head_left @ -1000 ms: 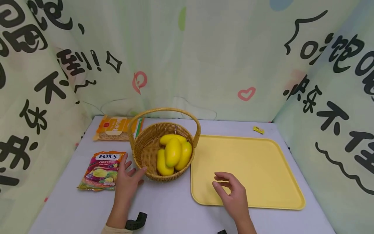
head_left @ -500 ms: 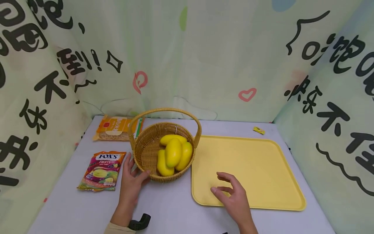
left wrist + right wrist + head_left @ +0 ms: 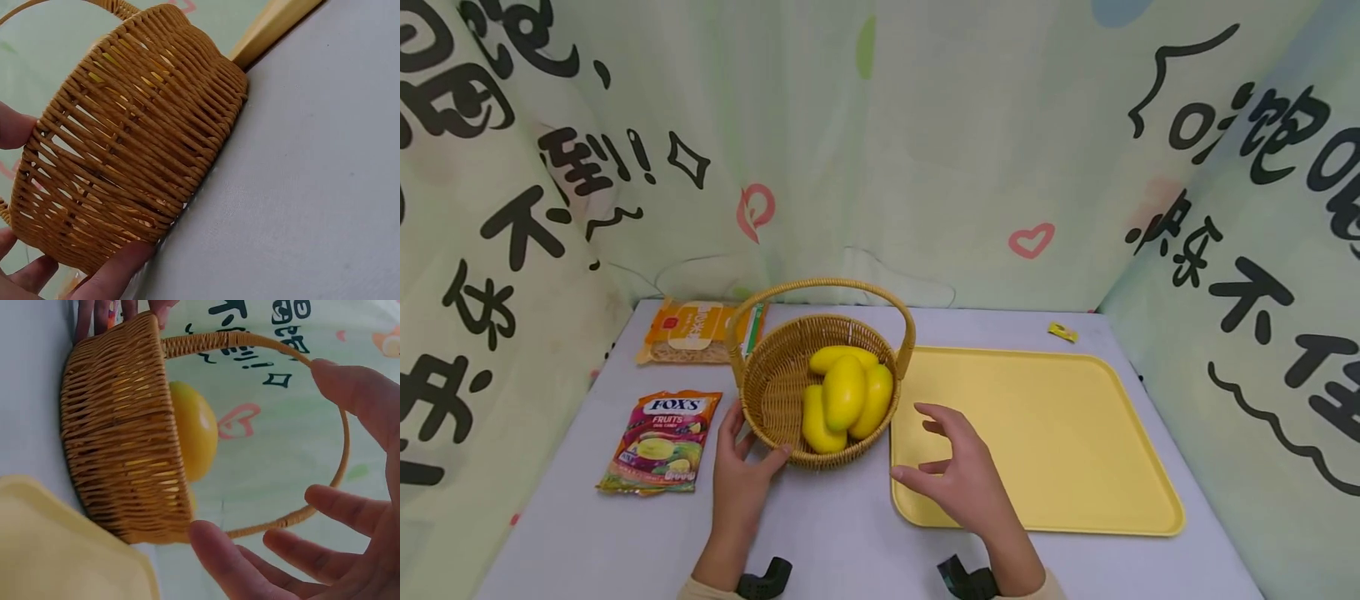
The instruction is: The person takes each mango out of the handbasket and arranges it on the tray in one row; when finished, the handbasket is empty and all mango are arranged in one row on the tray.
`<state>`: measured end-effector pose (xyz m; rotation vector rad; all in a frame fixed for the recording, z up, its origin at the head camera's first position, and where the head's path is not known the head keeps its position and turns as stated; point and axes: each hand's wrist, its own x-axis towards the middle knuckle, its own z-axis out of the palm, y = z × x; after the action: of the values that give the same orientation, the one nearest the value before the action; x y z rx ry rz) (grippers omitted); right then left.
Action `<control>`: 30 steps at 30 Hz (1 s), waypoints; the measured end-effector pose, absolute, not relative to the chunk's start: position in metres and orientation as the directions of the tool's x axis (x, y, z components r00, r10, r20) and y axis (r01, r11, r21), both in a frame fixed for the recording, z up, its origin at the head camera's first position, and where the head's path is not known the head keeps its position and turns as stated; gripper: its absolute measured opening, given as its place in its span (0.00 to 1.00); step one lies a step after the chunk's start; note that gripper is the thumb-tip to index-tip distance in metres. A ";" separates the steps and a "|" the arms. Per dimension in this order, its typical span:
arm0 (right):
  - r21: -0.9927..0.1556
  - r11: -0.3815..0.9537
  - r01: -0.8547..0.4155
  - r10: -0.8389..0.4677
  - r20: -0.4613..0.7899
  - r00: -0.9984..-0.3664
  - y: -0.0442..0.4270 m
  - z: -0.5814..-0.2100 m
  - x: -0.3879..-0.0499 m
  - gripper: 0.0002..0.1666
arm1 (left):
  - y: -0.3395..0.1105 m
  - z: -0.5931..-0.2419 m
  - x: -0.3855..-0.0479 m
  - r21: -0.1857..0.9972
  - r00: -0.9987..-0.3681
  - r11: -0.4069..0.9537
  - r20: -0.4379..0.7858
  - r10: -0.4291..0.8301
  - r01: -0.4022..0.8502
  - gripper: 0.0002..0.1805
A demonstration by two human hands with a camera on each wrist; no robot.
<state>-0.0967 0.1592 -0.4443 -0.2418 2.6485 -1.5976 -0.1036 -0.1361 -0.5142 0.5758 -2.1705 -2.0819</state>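
A wicker basket [image 3: 778,392] with a tall arched handle holds several smooth yellow mango-like fruits [image 3: 845,392], bunched on its right side. My left hand [image 3: 743,475] grips the basket's front left side. In the right wrist view its thumb lies at the rim of the basket [image 3: 119,437]; in the left wrist view, fingers press low against the woven wall of the basket [image 3: 131,131]. My right hand [image 3: 958,471] hovers over the left part of a yellow tray [image 3: 1037,442], fingers spread and loosely bent, holding nothing, apart from the basket.
Left of the basket lies a purple FOX'S fruit candy bag [image 3: 662,442]. Behind it is an orange and clear food packet [image 3: 688,333], partly hidden by the basket. A small yellow wrapped piece [image 3: 1063,332] sits beyond the tray. Printed curtains [image 3: 880,167] enclose the table.
My left hand has shifted slightly right, from beside the candy bag onto the basket's side. My right hand has moved left and forward, nearer the basket, with its fingers wider apart.
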 end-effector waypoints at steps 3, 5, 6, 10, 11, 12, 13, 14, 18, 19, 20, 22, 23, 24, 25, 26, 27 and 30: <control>-0.846 0.505 -0.172 -0.213 0.071 -0.975 0.145 -0.432 -0.108 0.51 | -0.137 -0.513 -0.104 0.976 -0.926 0.017 -0.198 -0.321 -0.215 0.56; -0.805 0.546 -0.232 -0.254 0.105 -0.962 0.135 -0.425 -0.116 0.52 | -0.137 -0.514 -0.104 0.976 -0.927 0.013 -0.201 -0.317 -0.216 0.56; -0.780 0.566 -0.267 -0.276 0.126 -0.953 0.130 -0.422 -0.120 0.51 | -0.138 -0.514 -0.104 0.976 -0.927 0.010 -0.204 -0.315 -0.218 0.57; -0.690 0.630 -0.355 -0.345 0.161 -0.925 0.110 -0.410 -0.138 0.49 | -0.139 -0.516 -0.104 0.975 -0.929 -0.011 -0.214 -0.302 -0.221 0.58; -0.677 0.641 -0.363 -0.358 0.155 -0.921 0.105 -0.408 -0.143 0.48 | -0.139 -0.516 -0.103 0.975 -0.930 -0.014 -0.216 -0.299 -0.222 0.58; -0.665 0.651 -0.365 -0.369 0.143 -0.918 0.101 -0.406 -0.147 0.47 | -0.139 -0.517 -0.103 0.975 -0.931 -0.017 -0.216 -0.294 -0.221 0.58; -0.656 0.663 -0.361 -0.378 0.123 -0.918 0.096 -0.404 -0.152 0.46 | -0.140 -0.517 -0.103 0.975 -0.932 -0.019 -0.215 -0.291 -0.219 0.59; -0.649 0.673 -0.355 -0.386 0.102 -0.917 0.092 -0.403 -0.157 0.46 | -0.140 -0.518 -0.103 0.976 -0.933 -0.022 -0.215 -0.289 -0.218 0.59; -0.595 0.731 -0.335 -0.411 0.009 -0.912 0.076 -0.400 -0.175 0.48 | -0.140 -0.518 -0.104 0.975 -0.934 -0.017 -0.218 -0.284 -0.223 0.58; -0.581 0.743 -0.331 -0.412 -0.007 -0.911 0.073 -0.400 -0.179 0.49 | -0.140 -0.517 -0.104 0.974 -0.933 -0.016 -0.219 -0.285 -0.224 0.58; -0.565 0.756 -0.330 -0.413 -0.021 -0.910 0.070 -0.400 -0.183 0.50 | -0.140 -0.517 -0.104 0.974 -0.933 -0.014 -0.221 -0.285 -0.226 0.57; -0.531 0.780 -0.331 -0.417 -0.047 -0.908 0.064 -0.402 -0.190 0.51 | -0.140 -0.518 -0.105 0.973 -0.932 -0.009 -0.222 -0.286 -0.230 0.57; -0.518 0.791 -0.325 -0.415 -0.064 -0.907 0.062 -0.402 -0.193 0.52 | -0.140 -0.518 -0.106 0.973 -0.932 -0.008 -0.222 -0.287 -0.229 0.57; -0.502 0.804 -0.320 -0.413 -0.084 -0.907 0.059 -0.403 -0.195 0.52 | -0.140 -0.518 -0.106 0.973 -0.932 -0.009 -0.222 -0.286 -0.230 0.57; -0.484 0.815 -0.319 -0.414 -0.100 -0.905 0.057 -0.405 -0.197 0.53 | -0.139 -0.519 -0.106 0.974 -0.932 -0.009 -0.221 -0.287 -0.228 0.57; -0.463 0.827 -0.320 -0.416 -0.121 -0.901 0.055 -0.406 -0.199 0.53 | -0.139 -0.520 -0.106 0.973 -0.932 -0.010 -0.222 -0.287 -0.229 0.57; -0.443 0.837 -0.320 -0.419 -0.143 -0.897 0.054 -0.407 -0.200 0.54 | -0.139 -0.520 -0.106 0.973 -0.931 -0.012 -0.224 -0.287 -0.230 0.57; -0.393 0.862 -0.320 -0.418 -0.195 -0.887 0.049 -0.408 -0.202 0.54 | -0.139 -0.520 -0.105 0.973 -0.931 -0.018 -0.224 -0.288 -0.229 0.58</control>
<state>-0.2018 0.0490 -0.4081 -0.5583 2.7620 -0.5148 -0.1052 -0.1386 -0.5204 0.5724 -2.1708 -2.1357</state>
